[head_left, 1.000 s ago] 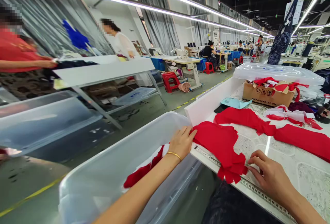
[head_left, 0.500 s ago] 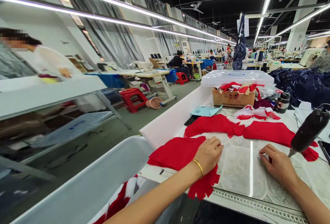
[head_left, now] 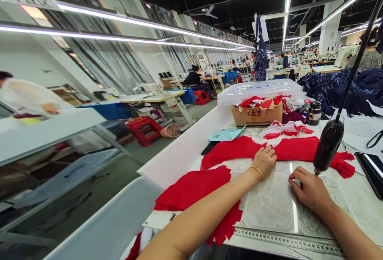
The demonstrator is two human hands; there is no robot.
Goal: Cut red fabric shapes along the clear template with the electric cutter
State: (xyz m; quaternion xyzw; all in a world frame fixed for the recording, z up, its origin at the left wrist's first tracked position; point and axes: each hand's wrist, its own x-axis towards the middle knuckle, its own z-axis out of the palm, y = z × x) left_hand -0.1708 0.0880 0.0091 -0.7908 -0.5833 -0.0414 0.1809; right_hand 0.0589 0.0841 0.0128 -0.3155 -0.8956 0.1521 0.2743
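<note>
My left hand [head_left: 264, 162], with a gold bangle at the wrist, reaches across the tabletop. Its bent fingers are closed on the edge of red fabric, where a left red piece [head_left: 230, 150] meets a right red piece [head_left: 297, 148]. A stack of red fabric pieces [head_left: 191, 186] lies under and beside my left forearm, its notched end over the table's front edge. My right hand [head_left: 312, 191] rests on the table with thumb and forefinger curled together; anything between them is hidden. Just behind it, a black tool [head_left: 329, 144] hangs tip down on a cord.
A tape measure [head_left: 278, 239] runs along the table's front edge. A grey-white bin [head_left: 119, 216] stands at the left. Farther back are a cardboard box [head_left: 257, 116] of scraps, a clear lid [head_left: 260, 91], a dark jar [head_left: 313, 113] and a phone [head_left: 371, 172]. A person [head_left: 30, 96] works at another table.
My left hand has moved from the left red stack, forward and right, to the two farther red pieces. My right hand keeps about the same place and pose. The camera view has turned right.
</note>
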